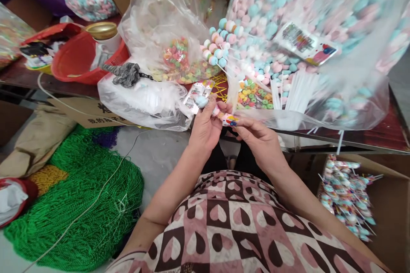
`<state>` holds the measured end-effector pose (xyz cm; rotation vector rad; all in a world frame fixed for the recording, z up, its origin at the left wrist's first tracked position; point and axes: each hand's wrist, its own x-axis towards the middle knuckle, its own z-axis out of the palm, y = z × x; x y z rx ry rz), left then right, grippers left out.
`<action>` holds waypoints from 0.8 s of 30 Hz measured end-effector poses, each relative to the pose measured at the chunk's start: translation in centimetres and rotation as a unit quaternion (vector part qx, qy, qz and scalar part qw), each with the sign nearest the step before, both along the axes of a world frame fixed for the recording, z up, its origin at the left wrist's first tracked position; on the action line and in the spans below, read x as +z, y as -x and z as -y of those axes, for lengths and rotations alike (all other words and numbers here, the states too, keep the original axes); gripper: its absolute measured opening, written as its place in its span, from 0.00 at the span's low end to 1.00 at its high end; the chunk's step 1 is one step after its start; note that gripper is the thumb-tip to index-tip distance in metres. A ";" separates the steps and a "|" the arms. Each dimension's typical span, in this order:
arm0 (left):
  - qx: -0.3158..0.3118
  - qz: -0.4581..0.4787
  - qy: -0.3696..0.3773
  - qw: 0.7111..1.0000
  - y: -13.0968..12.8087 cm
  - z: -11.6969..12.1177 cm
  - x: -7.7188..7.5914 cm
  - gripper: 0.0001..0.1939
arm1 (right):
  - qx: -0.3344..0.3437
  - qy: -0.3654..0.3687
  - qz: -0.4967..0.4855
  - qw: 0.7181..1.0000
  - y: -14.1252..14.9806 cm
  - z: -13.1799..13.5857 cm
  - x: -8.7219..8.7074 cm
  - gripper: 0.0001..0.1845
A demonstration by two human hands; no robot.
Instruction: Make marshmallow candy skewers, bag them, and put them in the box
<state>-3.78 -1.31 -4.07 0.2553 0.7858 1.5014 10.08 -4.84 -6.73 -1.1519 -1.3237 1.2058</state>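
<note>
My left hand [205,128] and my right hand [258,136] meet at the table's front edge, both closed on one candy skewer [221,116] in a printed wrapper. A pale blue candy shows at its left end, just past my left fingers. Behind them lie bare candy skewers [221,45] of pink, blue and white pieces, a bundle of white sticks [297,89] and small printed wrappers [198,94].
A huge clear bag of pastel candies [288,4] fills the right. A bag of small coloured candies [179,57] sits centre, a red basket [77,57] left. Green mesh netting [80,204] lies on the floor; a carton of wrapped skewers [346,196] stands lower right.
</note>
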 end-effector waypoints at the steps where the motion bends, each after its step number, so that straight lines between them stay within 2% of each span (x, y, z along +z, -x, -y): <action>1: -0.003 0.001 0.003 1.000 -0.1 0.0 -0.2 0.03 | 0.006 0.033 -0.034 0.999 0.1 -0.1 -0.2 0.11; 3: -0.006 -0.002 0.005 1.000 -0.4 0.0 -0.5 0.03 | 0.015 0.074 -0.071 0.995 0.2 -0.2 -0.6 0.11; 5: -0.015 0.000 -0.003 1.000 -0.5 -0.1 -0.7 0.04 | 0.015 0.071 -0.076 0.994 0.1 -0.4 -1.2 0.12; 9: -0.027 0.008 -0.011 1.000 -0.9 -0.4 -0.8 0.05 | 0.015 0.007 -0.039 0.999 -0.4 -0.9 -1.7 0.10; 14: -0.024 0.004 0.023 0.999 -1.3 -0.7 -0.5 0.05 | 0.055 -0.074 0.080 0.993 -1.0 -1.3 -1.0 0.06; 18: -0.033 0.010 0.035 0.999 -1.5 -0.9 -0.6 0.05 | 0.039 -0.159 0.156 0.974 -0.9 -1.5 -0.8 0.05; 22: -0.033 0.005 0.036 0.999 -1.6 -1.0 -0.7 0.06 | 0.049 -0.226 0.232 0.945 -0.9 -1.9 -0.6 0.06; 24: -0.029 0.016 0.026 0.999 -1.6 -1.0 -0.7 0.08 | 0.031 -0.256 0.262 0.930 -1.1 -1.9 -0.1 0.06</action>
